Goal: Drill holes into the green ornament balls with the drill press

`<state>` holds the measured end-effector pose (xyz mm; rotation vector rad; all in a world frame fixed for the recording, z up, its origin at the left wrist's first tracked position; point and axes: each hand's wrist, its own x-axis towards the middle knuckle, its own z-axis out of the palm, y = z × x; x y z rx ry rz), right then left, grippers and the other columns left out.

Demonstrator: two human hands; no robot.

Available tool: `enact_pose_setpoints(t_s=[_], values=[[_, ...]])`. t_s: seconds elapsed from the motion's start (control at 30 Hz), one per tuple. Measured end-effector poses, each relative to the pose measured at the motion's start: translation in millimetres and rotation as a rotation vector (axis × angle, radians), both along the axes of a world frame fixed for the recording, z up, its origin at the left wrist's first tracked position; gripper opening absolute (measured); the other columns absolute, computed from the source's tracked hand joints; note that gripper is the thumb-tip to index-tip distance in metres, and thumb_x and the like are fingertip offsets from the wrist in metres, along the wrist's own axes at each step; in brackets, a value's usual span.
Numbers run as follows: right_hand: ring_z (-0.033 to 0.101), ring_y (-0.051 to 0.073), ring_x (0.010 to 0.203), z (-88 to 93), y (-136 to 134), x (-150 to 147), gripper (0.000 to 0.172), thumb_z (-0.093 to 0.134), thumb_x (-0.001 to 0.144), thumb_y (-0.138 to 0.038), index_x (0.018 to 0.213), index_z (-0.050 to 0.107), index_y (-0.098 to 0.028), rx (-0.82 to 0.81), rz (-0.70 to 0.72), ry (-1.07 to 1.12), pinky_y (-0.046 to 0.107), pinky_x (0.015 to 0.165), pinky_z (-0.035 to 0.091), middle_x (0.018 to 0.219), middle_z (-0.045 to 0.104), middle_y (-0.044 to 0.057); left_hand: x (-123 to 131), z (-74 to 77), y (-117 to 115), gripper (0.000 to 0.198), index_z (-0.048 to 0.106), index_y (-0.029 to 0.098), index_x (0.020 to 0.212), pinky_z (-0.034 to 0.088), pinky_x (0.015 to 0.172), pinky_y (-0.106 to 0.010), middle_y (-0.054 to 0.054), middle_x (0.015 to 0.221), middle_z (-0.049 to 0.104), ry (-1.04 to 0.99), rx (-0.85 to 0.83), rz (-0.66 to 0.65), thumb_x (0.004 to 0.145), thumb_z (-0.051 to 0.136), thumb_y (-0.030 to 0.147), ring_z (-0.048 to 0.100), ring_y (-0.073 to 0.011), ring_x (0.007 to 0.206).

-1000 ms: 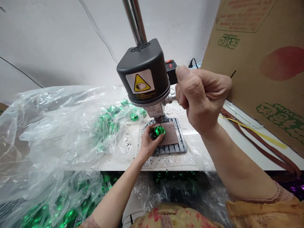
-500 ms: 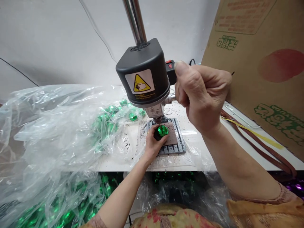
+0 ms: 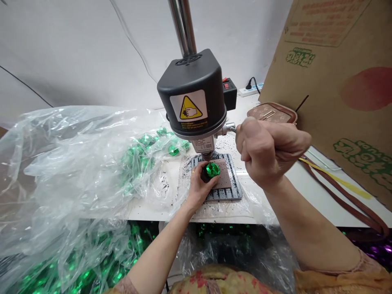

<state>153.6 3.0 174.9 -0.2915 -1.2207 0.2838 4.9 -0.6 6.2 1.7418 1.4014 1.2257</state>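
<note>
Under the chuck of a small black bench drill press [image 3: 190,92], a shiny green faceted piece [image 3: 212,169] sits over the wooden pad [image 3: 226,174] on the grooved metal base [image 3: 226,194]. My left hand [image 3: 199,181] pinches it from the left, with thumb and fingers around its edge. To the right of the machine's head, my right hand [image 3: 271,149] is closed in a fist around the feed lever [image 3: 230,127]; most of the lever is hidden inside the fingers.
Clear plastic bags [image 3: 76,159] with more green faceted pieces [image 3: 174,150] cover the left side. Dark shavings [image 3: 165,188] lie about the base. At right are a brown purse [image 3: 272,112] with a strap, and a large cardboard box [image 3: 333,85]. A power strip [image 3: 251,89] sits behind.
My right hand has come down and slightly right with the lever, uncovering the purse and power strip. The view has shifted a little. My left hand still holds the green piece.
</note>
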Motion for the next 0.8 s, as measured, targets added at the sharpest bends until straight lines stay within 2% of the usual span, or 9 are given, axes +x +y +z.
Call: enact_pose_setpoints(t_s=[0.13, 0.33, 0.8], values=[[0.028, 0.003, 0.037, -5.9, 0.8, 2.3, 0.048, 0.058, 0.088, -0.013, 0.046, 0.034, -0.017, 0.061, 0.032, -0.013, 0.028, 0.042, 0.017, 0.043, 0.03, -0.007, 0.3, 0.9, -1.3, 0.05, 0.059, 0.022, 0.12, 0.047, 0.099, -0.042, -0.008, 0.116, 0.065, 0.01, 0.01, 0.002, 0.075, 0.081, 0.028, 0.061, -0.0254, 0.111], [0.032, 0.001, 0.039, -7.6, -0.9, 3.8, 0.048, 0.058, 0.088, -0.013, 0.045, 0.036, -0.015, 0.049, 0.034, -0.036, 0.024, 0.043, 0.021, 0.043, 0.032, -0.007, -0.4, 2.5, -2.0, 0.049, 0.059, 0.023, 0.12, 0.047, 0.099, -0.041, -0.008, 0.118, 0.065, -0.004, 0.003, -0.009, 0.077, 0.08, 0.027, 0.061, -0.0254, 0.113], [0.03, 0.004, 0.039, -21.1, 3.5, 10.7, 0.045, 0.056, 0.086, -0.007, 0.049, 0.032, -0.019, 0.185, 0.009, -0.16, 0.027, 0.041, 0.021, 0.044, 0.029, -0.006, 0.4, 2.2, -3.7, 0.049, 0.06, 0.023, 0.122, 0.048, 0.097, -0.042, -0.008, 0.117, 0.065, 0.01, 0.018, 0.011, 0.077, 0.08, 0.026, 0.06, -0.0256, 0.112]])
